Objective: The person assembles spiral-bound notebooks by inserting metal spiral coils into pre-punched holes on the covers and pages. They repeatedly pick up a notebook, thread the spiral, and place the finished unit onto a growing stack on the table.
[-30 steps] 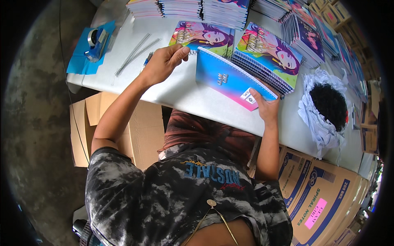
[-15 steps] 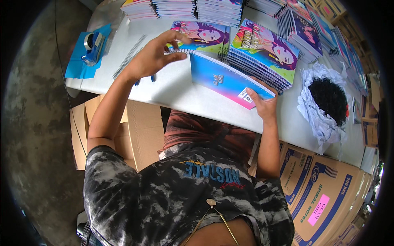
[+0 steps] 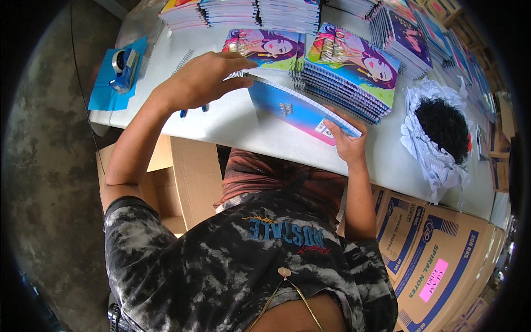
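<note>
A notebook with a blue-to-pink cover is tilted above the table's front edge, its punched edge up. My right hand grips its right end, thumb on the cover by a white label. At the other end, a short stretch of wire coil shows at the punched edge. My left hand is beside that coil, thumb and fingers apart; whether a fingertip touches the wire I cannot tell. Behind the notebook are a stack of spiral notebooks with illustrated covers and a lower pile of similar notebooks.
A loose wire coil lies partly behind my left hand. A blue tape dispenser sits on a blue sheet at left. Crumpled white cloth holds a black tangled mass. Cartons stand at lower right; an open box is below the table.
My left hand has dropped slightly and now covers more of the loose coil. The notebook, with my right hand on it, has shifted a little left.
</note>
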A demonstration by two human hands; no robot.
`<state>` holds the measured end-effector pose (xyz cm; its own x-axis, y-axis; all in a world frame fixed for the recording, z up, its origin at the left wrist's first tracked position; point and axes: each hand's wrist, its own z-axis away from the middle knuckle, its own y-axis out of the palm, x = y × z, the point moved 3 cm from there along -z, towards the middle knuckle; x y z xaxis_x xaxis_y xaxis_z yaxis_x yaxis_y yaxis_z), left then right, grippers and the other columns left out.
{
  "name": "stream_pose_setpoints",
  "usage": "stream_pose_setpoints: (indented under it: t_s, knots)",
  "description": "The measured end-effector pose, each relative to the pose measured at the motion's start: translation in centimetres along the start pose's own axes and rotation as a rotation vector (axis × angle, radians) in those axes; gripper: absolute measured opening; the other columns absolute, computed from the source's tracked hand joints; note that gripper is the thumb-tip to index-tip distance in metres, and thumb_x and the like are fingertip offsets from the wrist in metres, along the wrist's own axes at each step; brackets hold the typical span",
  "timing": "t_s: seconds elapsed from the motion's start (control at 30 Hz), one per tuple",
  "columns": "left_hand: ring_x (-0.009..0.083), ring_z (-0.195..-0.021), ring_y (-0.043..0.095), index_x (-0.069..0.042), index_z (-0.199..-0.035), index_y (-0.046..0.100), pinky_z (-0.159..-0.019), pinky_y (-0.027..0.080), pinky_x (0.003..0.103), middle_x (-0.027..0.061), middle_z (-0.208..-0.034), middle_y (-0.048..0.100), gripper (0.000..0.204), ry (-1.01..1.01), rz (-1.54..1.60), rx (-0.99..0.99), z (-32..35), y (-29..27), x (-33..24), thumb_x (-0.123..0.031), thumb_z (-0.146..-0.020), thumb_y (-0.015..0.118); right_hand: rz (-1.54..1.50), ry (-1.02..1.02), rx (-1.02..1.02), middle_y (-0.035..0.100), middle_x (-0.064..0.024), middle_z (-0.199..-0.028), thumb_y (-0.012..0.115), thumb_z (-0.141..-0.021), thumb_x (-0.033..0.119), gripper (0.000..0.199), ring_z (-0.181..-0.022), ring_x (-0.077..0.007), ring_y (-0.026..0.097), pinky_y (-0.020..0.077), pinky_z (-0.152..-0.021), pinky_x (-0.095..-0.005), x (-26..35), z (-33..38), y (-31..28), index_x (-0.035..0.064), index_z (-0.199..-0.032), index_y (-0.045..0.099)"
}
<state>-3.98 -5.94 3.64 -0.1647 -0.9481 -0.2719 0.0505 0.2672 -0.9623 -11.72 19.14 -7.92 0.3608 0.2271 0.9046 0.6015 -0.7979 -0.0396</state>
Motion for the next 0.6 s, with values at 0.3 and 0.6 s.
stream_pose_setpoints:
  t_s: [0.3,0.6]
  knots:
    - [0.0292,-0.096,0.057,-0.006,-0.108,0.057,-0.080,0.047,0.037,0.0114,-0.106,0.059,0.033,0.238,-0.422,-0.418,0.6,0.9,-0.9,-0.015,-0.078,0.066,-0.063,-0.045,-0.022,0.068,-0.0082,-0.091,0.062,-0.080,-0.002,0.024,-0.063,-0.0062,0.054,0.0451,-0.058,-0.0218,0.0,0.2,0.7,-0.0006,-0.104,0.064]
    - [0.0263,-0.100,0.051,-0.008,-0.096,0.054,-0.086,0.040,0.038,0.0077,-0.100,0.055,0.035,0.161,-0.314,-0.109,0.4,1.3,-0.9,-0.023,-0.069,0.071,0.242,-0.195,0.045,0.067,-0.0130,-0.097,0.058,-0.073,-0.010,0.033,-0.082,-0.0208,0.066,0.0512,-0.073,-0.0269,0.3,0.8,0.7,-0.0012,-0.105,0.063]
